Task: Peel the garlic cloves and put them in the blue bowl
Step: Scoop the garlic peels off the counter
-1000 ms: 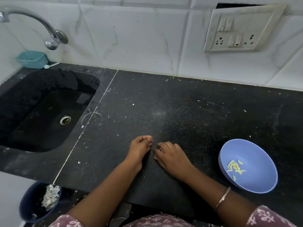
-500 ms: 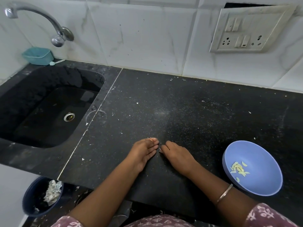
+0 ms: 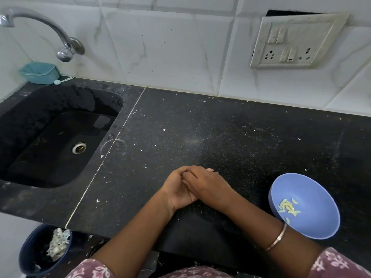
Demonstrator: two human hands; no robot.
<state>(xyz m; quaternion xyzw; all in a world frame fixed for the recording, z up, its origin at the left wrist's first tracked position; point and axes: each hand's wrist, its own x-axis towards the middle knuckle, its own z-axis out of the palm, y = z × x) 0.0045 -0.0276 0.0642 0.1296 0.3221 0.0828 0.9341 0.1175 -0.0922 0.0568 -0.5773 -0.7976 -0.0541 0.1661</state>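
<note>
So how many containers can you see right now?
3: the blue bowl with garlic on the counter by the right hand, a teal tub behind the sink, and a dark bin below the counter edge.

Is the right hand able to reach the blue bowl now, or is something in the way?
Probably yes. The right hand rests on the left hand, and only bare counter lies between it and the blue bowl beside the right forearm.
</note>
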